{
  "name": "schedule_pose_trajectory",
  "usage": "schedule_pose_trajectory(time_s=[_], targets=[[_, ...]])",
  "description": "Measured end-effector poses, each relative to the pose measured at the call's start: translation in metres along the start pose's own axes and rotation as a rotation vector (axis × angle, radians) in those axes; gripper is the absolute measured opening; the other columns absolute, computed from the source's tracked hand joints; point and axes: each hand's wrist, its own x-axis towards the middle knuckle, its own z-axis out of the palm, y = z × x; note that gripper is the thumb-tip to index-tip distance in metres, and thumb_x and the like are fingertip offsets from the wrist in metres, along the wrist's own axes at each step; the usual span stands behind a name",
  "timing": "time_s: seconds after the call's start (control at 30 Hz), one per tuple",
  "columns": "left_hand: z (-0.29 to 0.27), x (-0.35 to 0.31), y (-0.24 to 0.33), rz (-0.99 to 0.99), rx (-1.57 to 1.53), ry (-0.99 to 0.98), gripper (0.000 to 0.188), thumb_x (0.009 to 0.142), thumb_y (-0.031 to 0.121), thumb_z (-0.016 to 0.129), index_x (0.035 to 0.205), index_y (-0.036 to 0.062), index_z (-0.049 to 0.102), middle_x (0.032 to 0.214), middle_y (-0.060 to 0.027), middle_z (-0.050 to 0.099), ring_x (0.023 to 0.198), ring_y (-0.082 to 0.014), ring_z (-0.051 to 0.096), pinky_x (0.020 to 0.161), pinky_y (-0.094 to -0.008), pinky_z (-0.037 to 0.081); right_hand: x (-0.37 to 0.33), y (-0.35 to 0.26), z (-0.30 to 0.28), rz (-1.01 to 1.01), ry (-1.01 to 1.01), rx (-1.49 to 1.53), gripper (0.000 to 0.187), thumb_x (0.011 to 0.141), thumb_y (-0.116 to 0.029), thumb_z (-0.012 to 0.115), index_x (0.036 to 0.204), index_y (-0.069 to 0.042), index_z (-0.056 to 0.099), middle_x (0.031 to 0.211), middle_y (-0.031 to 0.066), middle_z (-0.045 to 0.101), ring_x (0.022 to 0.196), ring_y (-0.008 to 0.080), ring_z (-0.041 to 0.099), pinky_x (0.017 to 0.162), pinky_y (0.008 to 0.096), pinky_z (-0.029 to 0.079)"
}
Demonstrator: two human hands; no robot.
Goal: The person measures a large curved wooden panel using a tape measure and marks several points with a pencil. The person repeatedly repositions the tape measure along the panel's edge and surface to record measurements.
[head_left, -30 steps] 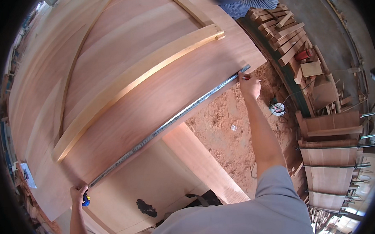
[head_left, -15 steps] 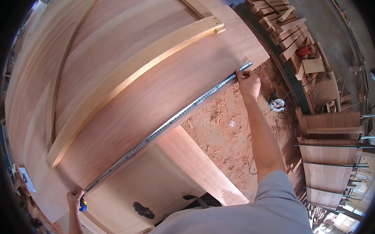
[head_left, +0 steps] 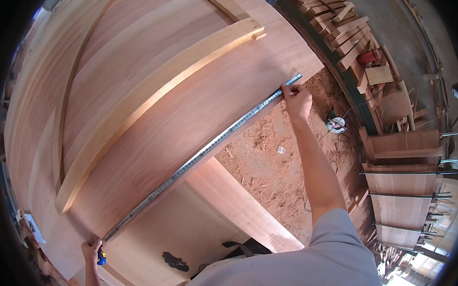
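A long metal tape measure blade [head_left: 201,154] lies stretched along the near edge of a broad reddish wooden panel [head_left: 212,108]. At the lower left, my left hand [head_left: 92,252] is closed around the blue and yellow tape measure case [head_left: 101,257], just off the panel's edge. My right hand [head_left: 299,103] pinches the blade near its far end, at the panel's right side, and a short length of blade sticks out beyond the fingers. A small reddish thing shows between those fingers, too small to name.
Light wooden battens [head_left: 155,97] are fixed across the panel. Under it a plank [head_left: 242,204] juts over sawdust-covered ground [head_left: 259,141]. A power tool with a round disc [head_left: 336,124] lies on that ground. Stacked timber [head_left: 352,35] and clamped boards [head_left: 402,189] stand at right.
The whole view has shifted a little, so the panel and right hand appear slightly farther left. Both hands keep their hold on the tape measure, and the blade stays stretched along the edge.
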Motion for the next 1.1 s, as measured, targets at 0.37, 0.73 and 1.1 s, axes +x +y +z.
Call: schedule_pose_trajectory(time_s=[0.37,0.73,1.1], targets=[[0.001,0.008,-0.011,0.005,-0.024,-0.005,0.036,0.075,0.026,0.081,0.064,0.0002,0.058,0.062,-0.001,0.054,0.054,-0.0104,0.048,0.049,-0.0312,0.041,0.003,0.014,0.004,0.051,-0.009,0.133,0.038,0.086,-0.035,0.078,0.08,0.001,0.071,0.066,0.0121,0.068,0.062,0.0236,0.067,0.065,0.0375,0.053],[-0.004,0.007,-0.009,-0.007,-0.022,-0.042,0.032,0.076,0.023,0.08,0.064,0.0034,0.057,0.061,-0.0009,0.054,0.051,-0.0099,0.048,0.048,-0.0298,0.041,-0.001,0.004,0.002,-0.027,0.005,0.142,0.035,0.083,-0.033,0.08,0.079,0.001,0.071,0.068,0.0126,0.069,0.062,0.0228,0.066,0.065,0.0361,0.053],[-0.009,0.003,0.002,-0.139,-0.1,-0.074,0.022,0.075,0.016,0.076,0.074,0.0004,0.061,0.063,-0.0075,0.062,0.05,-0.0159,0.059,0.051,-0.0302,0.05,-0.009,-0.001,0.004,0.037,0.019,0.263,0.027,0.086,-0.023,0.079,0.081,0.001,0.068,0.062,0.0071,0.062,0.056,0.014,0.056,0.057,0.03,0.047]])
